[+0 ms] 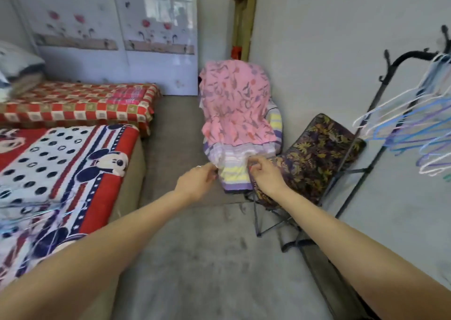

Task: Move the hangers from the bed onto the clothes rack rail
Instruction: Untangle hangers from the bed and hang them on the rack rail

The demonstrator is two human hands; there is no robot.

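At the bed's near left edge lie thin wire hangers, blurred; they look light, springy and prone to tangling, so lift each by its hook. Your left hand and right hand both hang mid-air with fingers curled; whether they pinch anything you cannot tell. At right, more hangers hang on the clothes rack rail.

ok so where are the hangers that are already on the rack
In the head view they hang at the far right: a bunch of hangers on the black rack, beside the leaf-print cushion.
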